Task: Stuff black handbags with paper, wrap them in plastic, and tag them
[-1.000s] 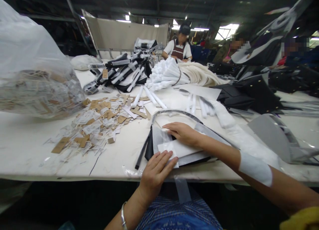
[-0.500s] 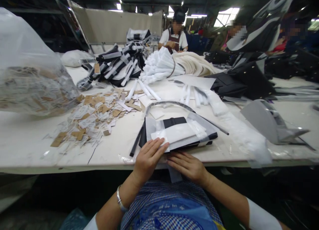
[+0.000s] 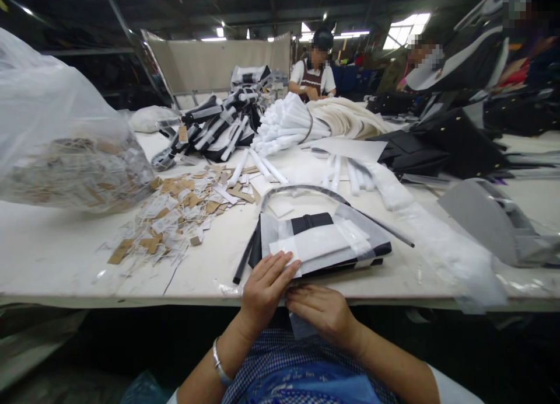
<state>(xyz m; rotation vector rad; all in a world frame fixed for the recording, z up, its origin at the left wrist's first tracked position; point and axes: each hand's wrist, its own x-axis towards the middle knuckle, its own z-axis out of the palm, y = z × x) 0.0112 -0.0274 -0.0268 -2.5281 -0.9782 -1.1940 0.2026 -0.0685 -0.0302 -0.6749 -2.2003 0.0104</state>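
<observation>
A black handbag [image 3: 306, 223] lies at the table's front edge, partly covered with white and translucent wrapping. A long, thin curved handle [image 3: 301, 189], part grey and part black, arcs behind it. My left hand [image 3: 266, 284] rests on its near left corner, fingers stretched out over a white piece of wrapping [image 3: 315, 240]. Close beside it, my right hand [image 3: 324, 313] is at the table edge below the bag, its fingers pressed together and their tips partly hidden. A translucent sheet [image 3: 301, 328] hangs from under the right hand, over my checked apron.
Paper tags [image 3: 170, 211] are heaped on the left by a big clear bag [image 3: 79, 164]. Behind lie wrapped black pieces [image 3: 214, 124], a tied white bundle [image 3: 284, 124] and black panels [image 3: 437, 147]. White padding [image 3: 441, 240] lies right; a person [image 3: 312, 80] works across the table.
The view has shifted, so the table and things appear slightly lower and further right. My right hand has drawn a little closer to my left, below the bag. My left hand stays on the corner.
</observation>
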